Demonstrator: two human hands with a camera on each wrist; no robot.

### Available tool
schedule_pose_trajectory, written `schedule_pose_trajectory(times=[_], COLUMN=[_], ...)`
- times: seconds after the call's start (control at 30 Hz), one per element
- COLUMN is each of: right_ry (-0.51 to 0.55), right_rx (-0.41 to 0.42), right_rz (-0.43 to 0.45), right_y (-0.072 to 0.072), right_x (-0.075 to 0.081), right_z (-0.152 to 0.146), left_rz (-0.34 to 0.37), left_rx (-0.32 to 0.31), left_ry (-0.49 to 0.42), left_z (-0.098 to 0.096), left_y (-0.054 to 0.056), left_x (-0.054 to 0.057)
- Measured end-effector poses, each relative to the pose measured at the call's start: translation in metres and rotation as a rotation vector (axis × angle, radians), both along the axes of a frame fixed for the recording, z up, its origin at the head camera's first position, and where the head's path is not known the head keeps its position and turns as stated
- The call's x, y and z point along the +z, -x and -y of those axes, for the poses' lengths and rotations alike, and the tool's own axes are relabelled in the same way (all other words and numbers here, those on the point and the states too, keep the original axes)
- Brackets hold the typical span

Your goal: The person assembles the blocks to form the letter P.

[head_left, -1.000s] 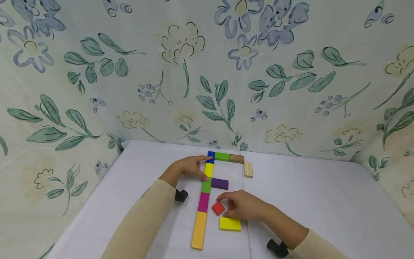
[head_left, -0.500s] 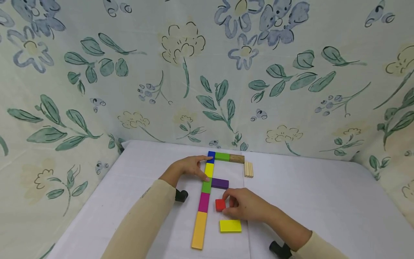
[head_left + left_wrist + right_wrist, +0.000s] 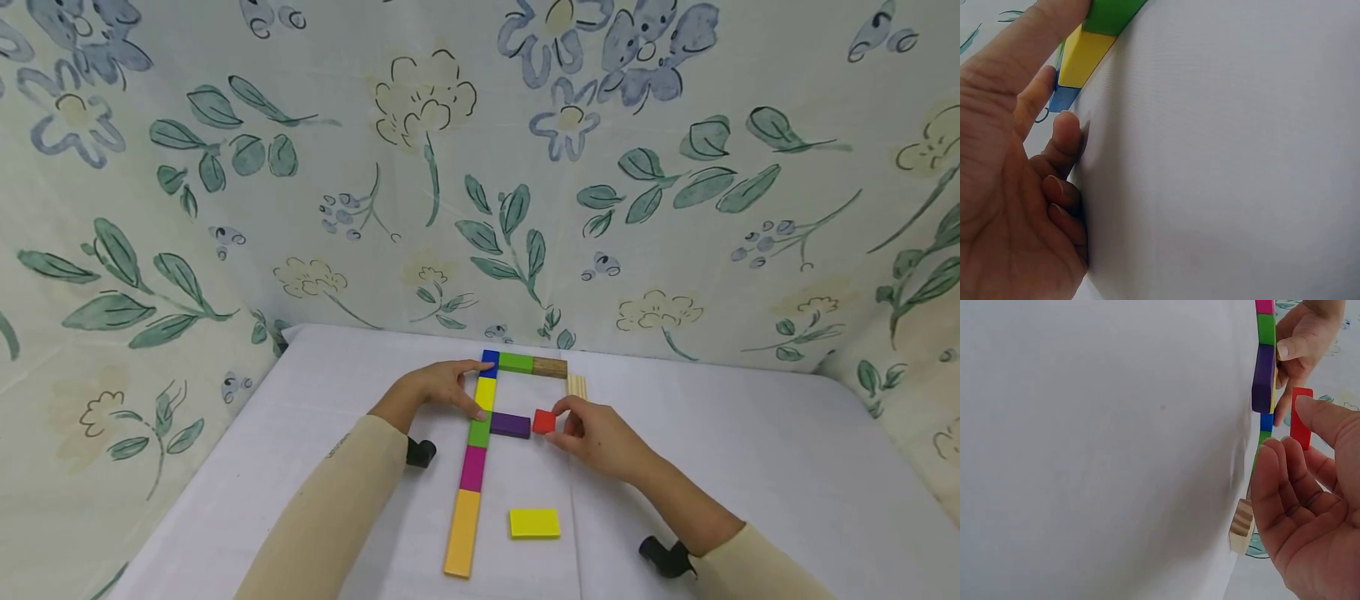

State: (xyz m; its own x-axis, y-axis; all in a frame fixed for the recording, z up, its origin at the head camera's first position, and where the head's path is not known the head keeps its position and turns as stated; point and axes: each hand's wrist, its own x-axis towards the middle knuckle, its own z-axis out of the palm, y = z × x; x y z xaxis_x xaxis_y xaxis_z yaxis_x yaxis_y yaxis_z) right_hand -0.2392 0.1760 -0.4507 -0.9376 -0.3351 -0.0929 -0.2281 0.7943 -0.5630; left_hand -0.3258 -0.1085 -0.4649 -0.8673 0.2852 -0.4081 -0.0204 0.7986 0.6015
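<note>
My right hand (image 3: 603, 437) pinches a small red block (image 3: 543, 422) between thumb and fingers, just off the right end of a purple block (image 3: 511, 425). In the right wrist view the red block (image 3: 1301, 419) appears lifted off the cloth. My left hand (image 3: 438, 385) reaches to a column of blocks, its index finger on the blue block (image 3: 490, 360) and its thumb on the green block (image 3: 478, 432). A yellow block (image 3: 485, 393) lies between those two. Below them come a magenta block (image 3: 472, 469) and a long orange block (image 3: 462, 533).
A green block (image 3: 515, 362) and a brown wooden block (image 3: 550, 367) extend right from the blue one. Near the brown block's right end lies a ridged pale wooden block (image 3: 577, 387), partly covered by my right hand. A loose yellow block (image 3: 535, 523) lies nearer on the white cloth (image 3: 712, 450).
My right hand picked up the red block, turned it straight, and carried it away from me and rightward to the purple block's end. The left hand stayed in place.
</note>
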Motion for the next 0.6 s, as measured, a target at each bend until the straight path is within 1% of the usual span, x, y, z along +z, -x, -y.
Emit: schedule_pose_trajectory(times=[0.23, 0.6], right_ry=[-0.014, -0.069], right_rx=[-0.027, -0.037], right_rz=[0.052, 0.065], right_y=[0.006, 0.010], right_x=[-0.011, -0.017], right_z=[-0.004, 0.002], left_rz=[0.003, 0.009], left_rx=[-0.003, -0.003], left_ry=[-0.017, -0.019], left_z=[0.000, 0.000], left_y=[-0.001, 0.000], left_x=[0.001, 0.001])
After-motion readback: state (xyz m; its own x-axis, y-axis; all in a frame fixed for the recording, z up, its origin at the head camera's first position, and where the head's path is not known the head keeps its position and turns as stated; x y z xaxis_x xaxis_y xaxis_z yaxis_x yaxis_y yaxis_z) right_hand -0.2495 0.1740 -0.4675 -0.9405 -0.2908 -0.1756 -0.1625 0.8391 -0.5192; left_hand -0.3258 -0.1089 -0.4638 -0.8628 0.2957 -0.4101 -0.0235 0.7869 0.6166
